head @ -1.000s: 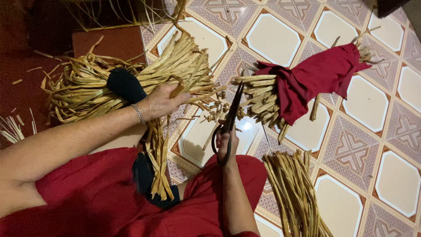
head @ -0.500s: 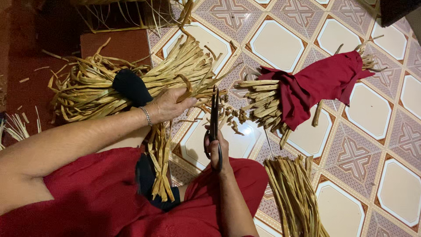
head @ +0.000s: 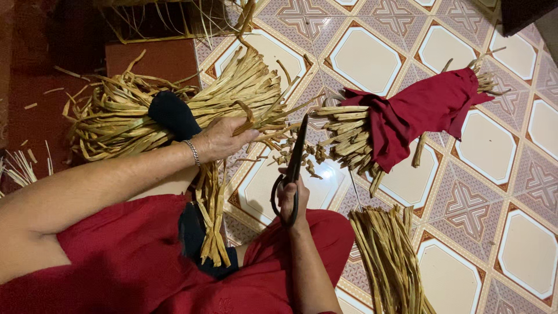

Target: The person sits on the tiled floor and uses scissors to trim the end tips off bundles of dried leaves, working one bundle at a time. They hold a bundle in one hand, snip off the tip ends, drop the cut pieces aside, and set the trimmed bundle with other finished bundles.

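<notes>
My left hand (head: 224,139) grips a thick bundle of dried straw-coloured strips (head: 232,87) tied with a black band (head: 172,114). My right hand (head: 290,199) holds black scissors (head: 293,163), blades pointing up at the bundle's cut ends. A second bundle wrapped in red cloth (head: 418,113) lies to the right, its cut ends facing the scissors. Small trimmed bits (head: 296,157) lie on the tile between the two bundles.
A loose sheaf of strips (head: 389,261) lies on the patterned tile floor (head: 505,192) at lower right. More strips hang over my red-clad lap (head: 212,215). A dark red mat (head: 157,58) and stray strips (head: 20,166) are at left.
The scissors' blades have come together and swung upright near the bundle's ends. My left hand has kept its grip on the bundle.
</notes>
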Demonstrator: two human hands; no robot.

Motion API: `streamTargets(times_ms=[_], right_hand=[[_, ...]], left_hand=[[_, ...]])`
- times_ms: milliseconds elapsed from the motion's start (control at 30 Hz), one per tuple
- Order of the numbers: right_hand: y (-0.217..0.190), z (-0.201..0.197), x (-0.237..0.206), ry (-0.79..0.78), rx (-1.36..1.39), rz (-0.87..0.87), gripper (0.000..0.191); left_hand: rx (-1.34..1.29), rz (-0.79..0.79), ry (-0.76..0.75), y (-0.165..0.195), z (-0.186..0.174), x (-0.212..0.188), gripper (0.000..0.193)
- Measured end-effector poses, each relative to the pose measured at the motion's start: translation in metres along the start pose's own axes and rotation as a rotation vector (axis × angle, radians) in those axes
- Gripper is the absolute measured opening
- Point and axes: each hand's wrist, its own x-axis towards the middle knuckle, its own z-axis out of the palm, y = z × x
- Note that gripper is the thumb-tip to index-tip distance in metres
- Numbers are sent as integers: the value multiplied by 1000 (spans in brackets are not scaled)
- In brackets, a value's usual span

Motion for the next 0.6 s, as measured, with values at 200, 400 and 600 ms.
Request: streamTargets(times_ms=[200,400,600], right_hand=[[-8,-7,9,-21,6,-104,93],[-5,-12,8,63,-125,-82,94],[4,-15,2,89,-84,-57,89]], left_hand=[[86,115,25,-2,4,0,35],[289,-52,-162,-4,4,-1,32],[245,59,-94,-5,5,-1,32]])
